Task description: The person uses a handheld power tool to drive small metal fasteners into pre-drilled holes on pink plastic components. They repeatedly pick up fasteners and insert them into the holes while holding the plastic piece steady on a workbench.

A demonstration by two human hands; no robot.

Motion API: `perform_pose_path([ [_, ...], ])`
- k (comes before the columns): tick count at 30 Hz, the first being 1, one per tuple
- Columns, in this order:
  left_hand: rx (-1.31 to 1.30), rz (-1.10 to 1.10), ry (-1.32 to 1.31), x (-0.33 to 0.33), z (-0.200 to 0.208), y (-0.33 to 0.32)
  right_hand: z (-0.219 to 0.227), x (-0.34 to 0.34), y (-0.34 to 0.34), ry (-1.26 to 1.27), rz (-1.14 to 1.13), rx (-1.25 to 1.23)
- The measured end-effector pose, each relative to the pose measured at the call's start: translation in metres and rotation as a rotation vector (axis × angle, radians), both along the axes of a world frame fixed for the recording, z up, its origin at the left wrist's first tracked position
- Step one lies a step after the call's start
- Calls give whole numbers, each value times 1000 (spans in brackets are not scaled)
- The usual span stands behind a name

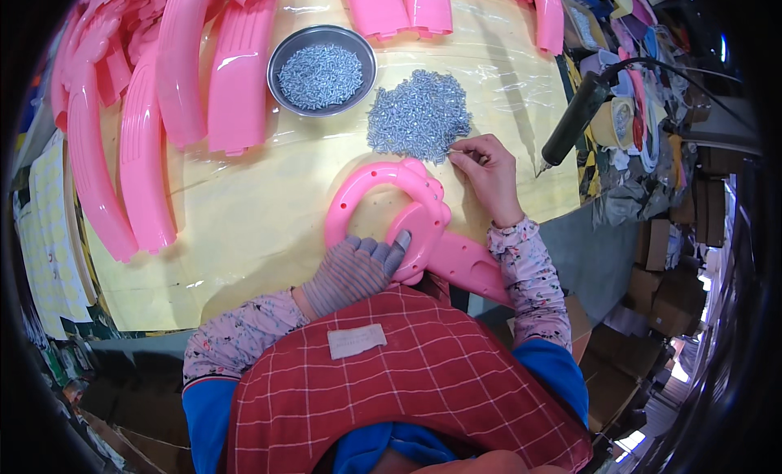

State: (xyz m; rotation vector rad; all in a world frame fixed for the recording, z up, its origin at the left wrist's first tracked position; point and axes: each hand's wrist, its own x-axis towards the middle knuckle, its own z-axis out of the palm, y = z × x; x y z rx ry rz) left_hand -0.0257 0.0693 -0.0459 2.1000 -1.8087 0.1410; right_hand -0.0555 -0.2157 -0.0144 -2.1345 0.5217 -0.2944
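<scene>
My left hand, in a grey striped glove, grips a pink plastic ring-shaped part with small screw holes, its thumb lying over the round middle piece. The part lies at the table's near edge, and its flat pink arm runs off beneath my right forearm. My bare right hand is at the near right edge of a loose pile of small silver screws. Its thumb and forefinger are pinched together on a screw, mostly hidden by the fingertips.
A metal bowl of similar screws stands left of the pile. Long curved pink plastic pieces fill the far left, with more along the far edge. A dark electric screwdriver hangs on a cable at right, tip down, near cluttered bins.
</scene>
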Motion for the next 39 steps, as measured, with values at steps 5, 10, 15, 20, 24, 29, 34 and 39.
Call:
perform_pose_path([
  [5, -50, 13, -14, 2, 3, 0, 5, 1, 6, 29, -82, 98],
  [10, -54, 23, -32, 0, 1, 0, 13, 1, 11, 122, 148, -15],
  [15, -20, 15, -57, -1, 0, 0, 13, 5, 15, 49, 350, -423],
  [20, 41, 23, 37, -2, 3, 0, 21, 11, 13, 49, 360, -411],
  [24, 96, 99, 110, -4, 7, 0, 53, -19, 33, 44, 165, 6],
  [29, 143, 106, 301, -1, 29, -6, 33, -91, 89, -34, 394, 34],
  [34, 167, 72, 426, 5, 45, -2, 23, -92, 116, -210, 433, -253],
  [39, 301, 35, 536, 13, 52, -3, 22, -98, 113, -234, 462, -346],
])
